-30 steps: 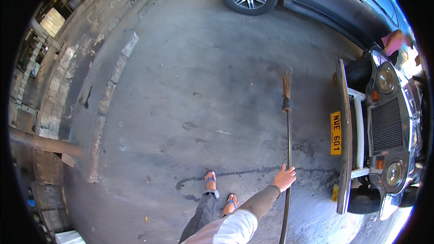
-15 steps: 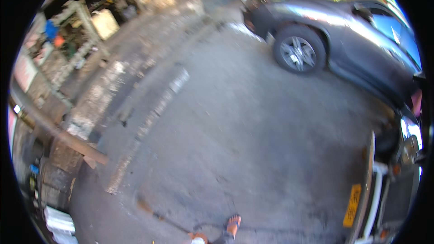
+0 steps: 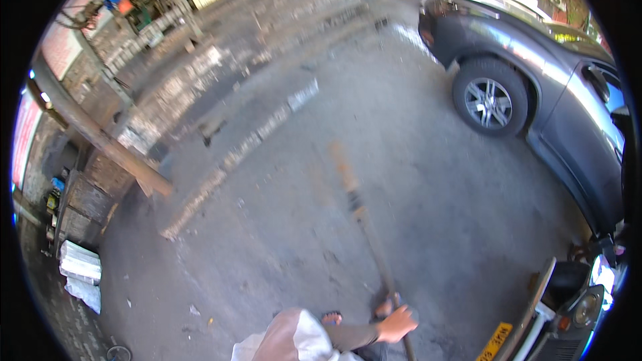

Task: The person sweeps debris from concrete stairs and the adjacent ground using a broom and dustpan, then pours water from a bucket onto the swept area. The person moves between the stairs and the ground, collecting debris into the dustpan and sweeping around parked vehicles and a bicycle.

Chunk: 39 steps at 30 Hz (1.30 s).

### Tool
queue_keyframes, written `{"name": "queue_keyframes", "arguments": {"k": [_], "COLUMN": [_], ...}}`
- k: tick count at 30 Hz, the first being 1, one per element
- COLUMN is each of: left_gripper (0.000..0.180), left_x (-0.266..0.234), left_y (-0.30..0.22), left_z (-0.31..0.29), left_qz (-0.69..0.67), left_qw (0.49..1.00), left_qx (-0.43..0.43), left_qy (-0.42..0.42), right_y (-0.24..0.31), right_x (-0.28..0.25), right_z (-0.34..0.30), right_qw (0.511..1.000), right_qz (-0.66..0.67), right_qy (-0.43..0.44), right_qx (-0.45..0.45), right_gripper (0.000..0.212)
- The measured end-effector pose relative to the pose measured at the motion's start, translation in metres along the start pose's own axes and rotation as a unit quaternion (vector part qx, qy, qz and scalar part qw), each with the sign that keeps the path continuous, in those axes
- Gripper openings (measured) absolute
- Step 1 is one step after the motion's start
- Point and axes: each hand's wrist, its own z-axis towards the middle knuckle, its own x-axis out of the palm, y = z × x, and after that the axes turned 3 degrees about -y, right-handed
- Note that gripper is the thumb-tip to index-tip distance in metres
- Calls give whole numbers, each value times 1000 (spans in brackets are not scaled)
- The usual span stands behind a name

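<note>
My left hand (image 3: 398, 323) is closed around the handle of a long broom (image 3: 373, 247), low in the picture. Its forearm reaches in from the left, out of a loose pale sleeve (image 3: 294, 334). The broom slants up and away over the grey ground, with a dark band near its far end. Its brownish tip is smeared by motion, so I cannot tell whether it touches the ground. Beside the handle and to its left show my sandalled feet (image 3: 331, 317). My right hand is out of sight.
A dark grey car (image 3: 555, 87) stands at the far right. Another vehicle's front, with a yellow plate (image 3: 495, 342), is at the lower right. On the left lie a low stone kerb (image 3: 247, 150), a slanting rusty pole (image 3: 110, 140) and white bundles (image 3: 80, 264).
The broom has swung from the lower left to the middle, its tip now pointing away from me. More of my left arm and sleeve has come into view. The surroundings have shifted as my head turned.
</note>
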Motion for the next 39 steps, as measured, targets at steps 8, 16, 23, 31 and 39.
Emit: {"name": "queue_keyframes", "arguments": {"k": [8,16,23,31,39], "left_gripper": [9,34,28,29,8], "left_x": [82,127,-31,-118,-11], "left_y": [76,179,135,105,137], "left_z": [237,-88,-128,172,491], "left_qz": [-8,89,62,36,116], "left_qw": [991,918,817,987,979], "left_qx": [-11,-370,-475,-149,165], "left_qy": [-136,109,321,-36,-11], "right_y": [167,372,429,240,309], "right_x": [-88,-159,-178,-165,-34], "right_z": [46,126,203,232,79], "right_qw": [996,914,900,986,965], "right_qz": [-54,-205,-141,-74,-143], "right_qy": [-42,41,22,80,-207], "right_qx": [60,-347,-412,-129,-79], "right_gripper": [73,57,52,68,52]}}
